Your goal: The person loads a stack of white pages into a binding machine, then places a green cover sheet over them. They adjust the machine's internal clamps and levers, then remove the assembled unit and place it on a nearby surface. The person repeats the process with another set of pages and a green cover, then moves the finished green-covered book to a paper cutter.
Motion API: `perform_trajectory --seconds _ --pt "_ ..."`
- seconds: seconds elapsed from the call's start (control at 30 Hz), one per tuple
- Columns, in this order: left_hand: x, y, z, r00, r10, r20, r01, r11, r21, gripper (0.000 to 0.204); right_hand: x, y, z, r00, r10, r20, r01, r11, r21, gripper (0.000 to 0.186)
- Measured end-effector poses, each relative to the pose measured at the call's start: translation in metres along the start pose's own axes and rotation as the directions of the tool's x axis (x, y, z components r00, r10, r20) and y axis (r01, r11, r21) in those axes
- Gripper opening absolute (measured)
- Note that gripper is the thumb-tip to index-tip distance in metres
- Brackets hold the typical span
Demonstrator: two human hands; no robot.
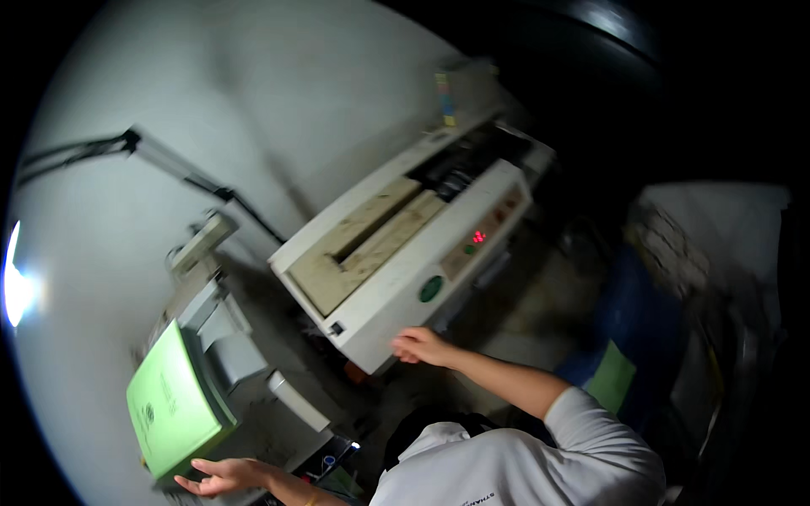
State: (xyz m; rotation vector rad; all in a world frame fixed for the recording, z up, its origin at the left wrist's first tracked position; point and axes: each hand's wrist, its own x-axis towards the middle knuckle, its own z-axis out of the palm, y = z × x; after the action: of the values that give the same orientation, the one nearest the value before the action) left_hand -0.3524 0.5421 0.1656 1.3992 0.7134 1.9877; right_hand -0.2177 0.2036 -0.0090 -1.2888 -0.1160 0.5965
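A light green soft-covered booklet lies on a stack at the left, on top of a grey machine or desk. My left hand is at the booklet's lower edge, fingers stretched out and apart. Whether its fingertips touch the cover I cannot tell. My right hand hangs by the near corner of a long white machine, fingers curled in and nothing visible in them. This machine has a slot in its beige top, a green oval badge and a lit red display.
A black jointed lamp arm reaches over from the left, near a bright light. Beside the booklet stand grey trays. To the right are a blue bin or bag, a green sheet and a pale sack.
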Motion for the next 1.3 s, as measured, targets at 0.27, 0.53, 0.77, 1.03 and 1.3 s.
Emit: perform_trajectory --seconds 0.27,0.53,0.77,1.03,1.3 --pt "-0.191 0.11 0.007 0.567 0.417 0.711 -0.176 0.904 -0.391 0.043 -0.375 0.191 -0.121 0.273 0.271 -0.923 -0.018 0.961 0.277 0.023" --pt "-0.35 0.215 -0.085 0.111 0.546 0.83 0.364 0.755 -0.546 0.04 -0.572 0.298 -0.016 -0.14 0.68 -0.719 0.567 0.651 0.505 0.017" --pt "-0.478 0.281 -0.162 -0.578 0.443 0.685 0.59 0.807 -0.024 0.034 -0.572 0.329 -0.014 -0.122 0.758 -0.641 0.809 0.45 0.379 0.018" --pt "-0.627 0.286 -0.226 -0.99 0.138 -0.021 0.109 0.859 0.5 0.027 -0.556 0.372 -0.133 -0.109 0.809 -0.577 0.908 0.317 0.273 0.033" --pt "-0.687 0.15 -0.225 -0.973 -0.205 -0.104 -0.224 0.949 0.224 0.021 -0.595 0.618 -0.345 -0.615 0.611 -0.498 0.335 0.774 0.537 0.057"
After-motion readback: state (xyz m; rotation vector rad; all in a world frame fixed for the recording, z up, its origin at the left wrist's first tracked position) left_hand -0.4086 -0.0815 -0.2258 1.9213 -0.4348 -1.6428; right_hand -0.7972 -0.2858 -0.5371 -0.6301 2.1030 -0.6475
